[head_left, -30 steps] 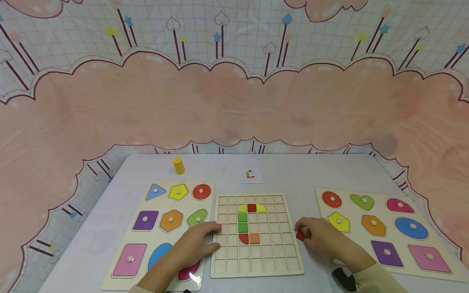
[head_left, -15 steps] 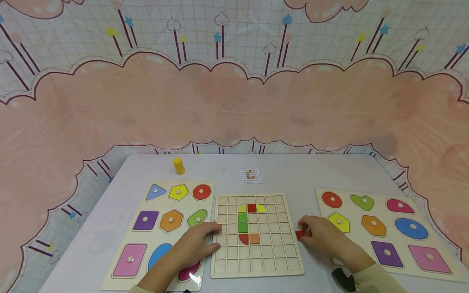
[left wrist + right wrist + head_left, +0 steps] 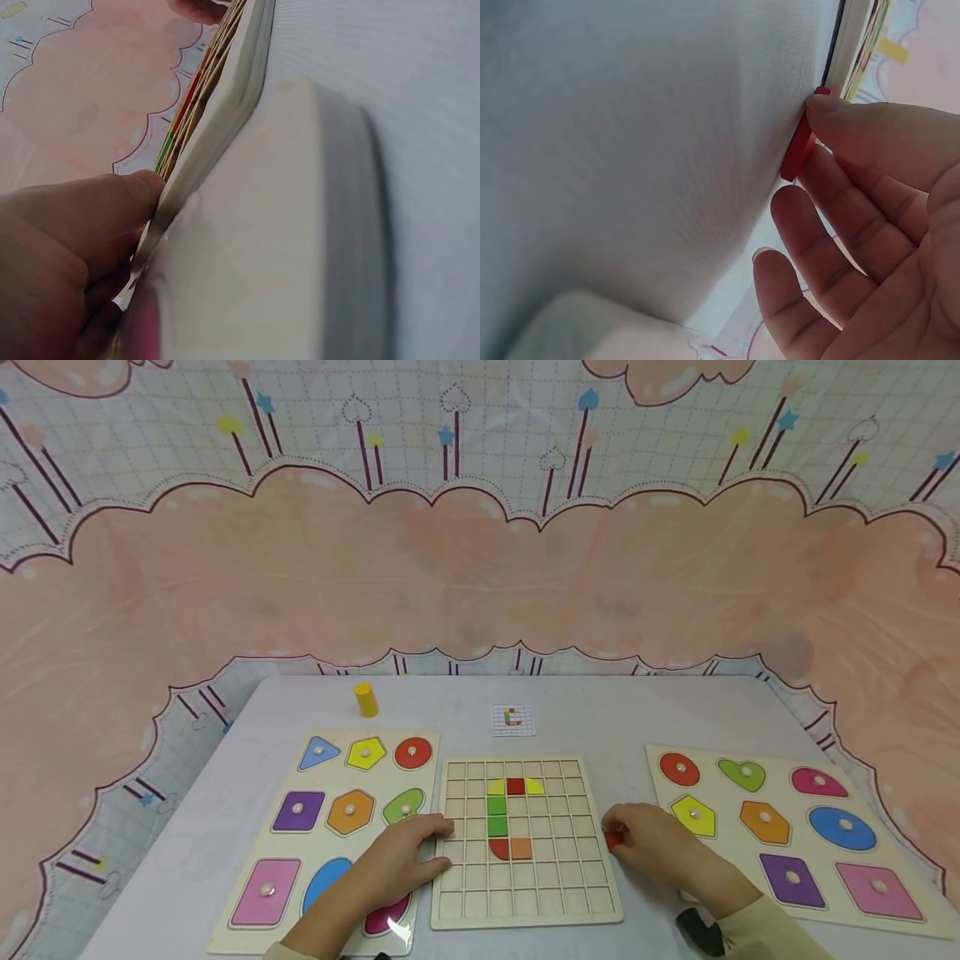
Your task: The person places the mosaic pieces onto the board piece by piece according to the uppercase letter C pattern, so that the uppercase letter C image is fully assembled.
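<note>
A wooden grid board [image 3: 555, 906] lies mid-table, with yellow, green, red and orange tiles in a C shape, including two green squares [image 3: 497, 816] and an orange square [image 3: 521, 848]. My left hand [image 3: 397, 860] rests at its left edge, fingers and thumb spread along the rim; in the left wrist view the thumb [image 3: 120, 199] touches that edge. Just right of the board, my right hand [image 3: 667, 852] pinches a small red tile [image 3: 614, 841]. The right wrist view shows this red tile [image 3: 799, 146] edge-on low at the tabletop, thumb on it, the other fingers loosely bent.
Knobbed shape-puzzle boards flank the grid, one at left [image 3: 247, 827], partly under my left arm, one at right [image 3: 817, 860]. A small pattern card [image 3: 513, 720] lies beyond the grid. A yellow cylinder [image 3: 366, 700] stands at the back left. A patterned cloth [image 3: 480, 577] hangs behind.
The right fingers shift slightly around the red tile, which turns a little in place beside the board. My left hand stays still, and the tiles on the grid are unchanged.
</note>
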Demonstrator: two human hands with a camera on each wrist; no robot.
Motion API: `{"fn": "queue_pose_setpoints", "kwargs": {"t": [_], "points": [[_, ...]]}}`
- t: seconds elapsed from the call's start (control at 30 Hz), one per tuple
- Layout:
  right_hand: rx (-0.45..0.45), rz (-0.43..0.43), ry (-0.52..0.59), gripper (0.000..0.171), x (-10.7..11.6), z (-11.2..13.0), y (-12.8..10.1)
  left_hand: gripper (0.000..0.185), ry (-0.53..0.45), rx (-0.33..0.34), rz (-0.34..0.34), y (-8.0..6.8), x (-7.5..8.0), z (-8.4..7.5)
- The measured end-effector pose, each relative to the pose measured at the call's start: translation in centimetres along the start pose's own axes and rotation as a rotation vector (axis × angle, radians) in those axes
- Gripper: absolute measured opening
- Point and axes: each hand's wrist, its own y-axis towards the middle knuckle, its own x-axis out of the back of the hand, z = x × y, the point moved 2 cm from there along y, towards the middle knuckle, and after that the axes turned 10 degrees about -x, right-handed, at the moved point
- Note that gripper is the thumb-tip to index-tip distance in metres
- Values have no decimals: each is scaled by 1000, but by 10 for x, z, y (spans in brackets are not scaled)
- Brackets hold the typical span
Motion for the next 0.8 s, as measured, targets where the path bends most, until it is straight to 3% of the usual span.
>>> {"fn": "queue_pose_setpoints", "kwargs": {"t": [0.8], "points": [[-40, -30, 3, 30, 7, -1, -1, 41, 8, 28, 14, 1, -1, 2]]}}
